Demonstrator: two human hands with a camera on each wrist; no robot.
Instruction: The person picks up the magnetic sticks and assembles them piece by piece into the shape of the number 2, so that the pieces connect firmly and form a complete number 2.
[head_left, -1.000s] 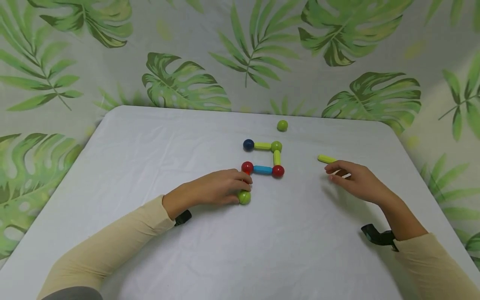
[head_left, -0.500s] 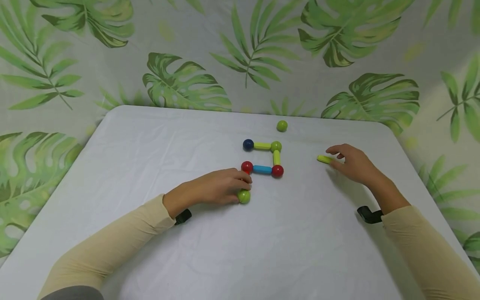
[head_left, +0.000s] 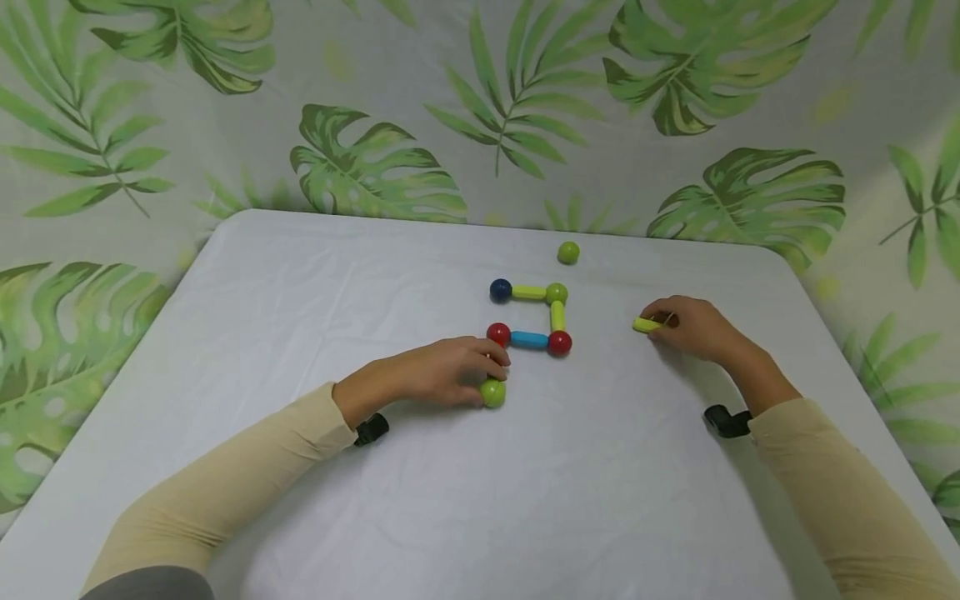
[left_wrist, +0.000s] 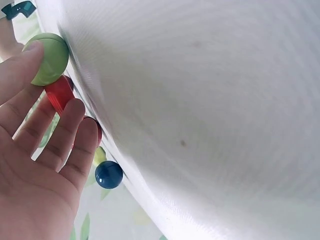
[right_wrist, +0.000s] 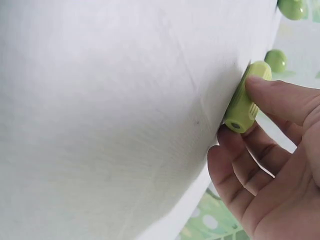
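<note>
My left hand point(head_left: 456, 371) holds the near end of a chain of toy balls and rods, its thumb on a green ball point(left_wrist: 54, 59) and its fingertips at the red rod point(left_wrist: 59, 95). That rod lies between the green ball and a red ball point(head_left: 498, 334). From there the chain runs through a blue rod point(head_left: 529, 340), another red ball point(head_left: 559, 342), a yellow-green rod point(head_left: 557, 317), a green ball point(head_left: 557, 293) and a further yellow-green rod point(head_left: 528, 293) to a dark blue ball point(head_left: 501, 290). Apart at right, my right hand point(head_left: 688, 327) pinches a loose yellow-green rod point(right_wrist: 246, 100) near the tabletop.
A loose green ball point(head_left: 568, 252) sits near the far edge of the white-covered table point(head_left: 337, 275). Behind the table hangs a leaf-printed cloth point(head_left: 247, 150). Each wrist wears a dark camera mount, such as the right-hand mount point(head_left: 727, 421).
My right hand has moved forward and left to the loose yellow-green rod and now pinches it; the rod has turned slightly. My left hand stays at the chain's near end.
</note>
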